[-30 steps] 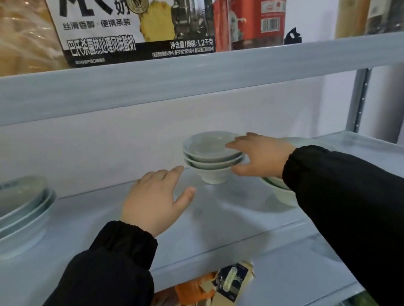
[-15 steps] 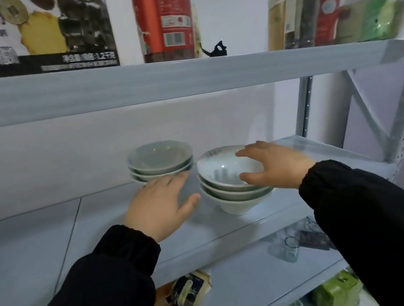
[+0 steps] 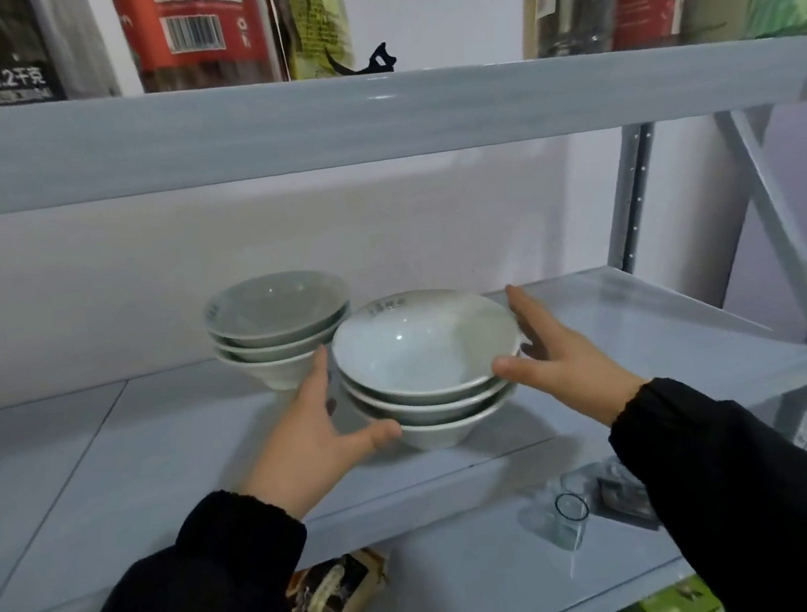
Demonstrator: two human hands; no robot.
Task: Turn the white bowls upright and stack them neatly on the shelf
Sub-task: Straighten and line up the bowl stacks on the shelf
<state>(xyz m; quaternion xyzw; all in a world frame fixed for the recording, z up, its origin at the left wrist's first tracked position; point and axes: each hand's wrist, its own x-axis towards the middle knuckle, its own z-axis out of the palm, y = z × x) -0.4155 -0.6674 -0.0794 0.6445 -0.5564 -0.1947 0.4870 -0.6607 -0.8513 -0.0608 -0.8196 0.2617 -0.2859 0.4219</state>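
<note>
Two stacks of upright white bowls stand on the grey middle shelf (image 3: 145, 477). The rear bowl stack (image 3: 278, 313) holds three bowls and nothing touches it. The front bowl stack (image 3: 424, 354), also three bowls, sits closer to the shelf edge. My left hand (image 3: 305, 433) cups its left side, thumb against the bottom bowl and fingers between the two stacks. My right hand (image 3: 565, 366) clasps its right side, thumb on the upper rims and fingers behind them.
The upper shelf edge (image 3: 364, 114) hangs just above, loaded with a red can (image 3: 196, 23), jars and boxes. A perforated metal upright (image 3: 630, 201) and cross brace close off the right end. Below, a drinking glass (image 3: 566, 521) and packets lie on the lower shelf.
The view swung right, so the plates at the left left the frame. My right hand moved off the front stack's top to its right side, and my left hand came up against its left side.
</note>
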